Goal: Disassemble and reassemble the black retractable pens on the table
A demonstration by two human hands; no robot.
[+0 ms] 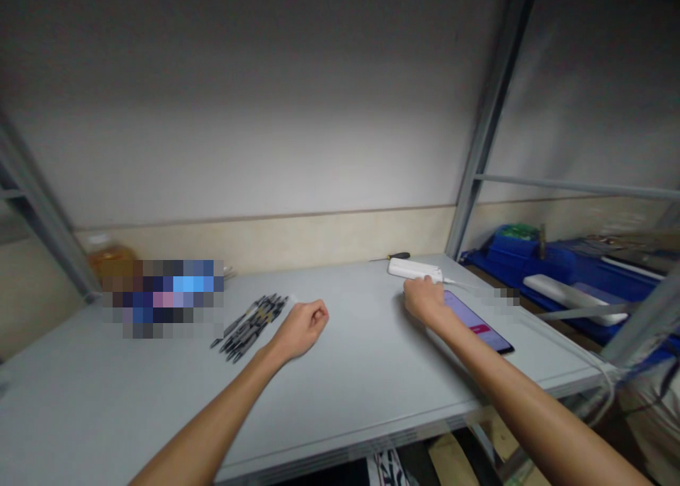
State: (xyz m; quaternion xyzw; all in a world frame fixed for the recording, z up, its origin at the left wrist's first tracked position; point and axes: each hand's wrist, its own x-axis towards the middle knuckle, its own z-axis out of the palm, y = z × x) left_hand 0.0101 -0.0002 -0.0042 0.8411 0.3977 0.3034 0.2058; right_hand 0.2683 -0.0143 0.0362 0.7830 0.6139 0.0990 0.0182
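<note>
My left hand (pixel 302 326) rests on the grey tabletop (pixel 361 373) in a loose fist, with nothing visible in it. Just to its left lies a bunch of several black pens (pixel 249 325). My right hand (pixel 423 298) is curled, knuckles up, at the top edge of a phone (pixel 481 324) with a lit screen. It sits right beside a white power strip (pixel 414 268); what its fingers hold, if anything, is hidden.
A screwdriver (pixel 393 257) lies by the wall behind the power strip. A blurred-out patch (pixel 164 295) covers things at the back left, next to an orange bottle (pixel 109 256). Metal shelf posts (pixel 478 153) stand right, with blue bins (pixel 557 266) beyond.
</note>
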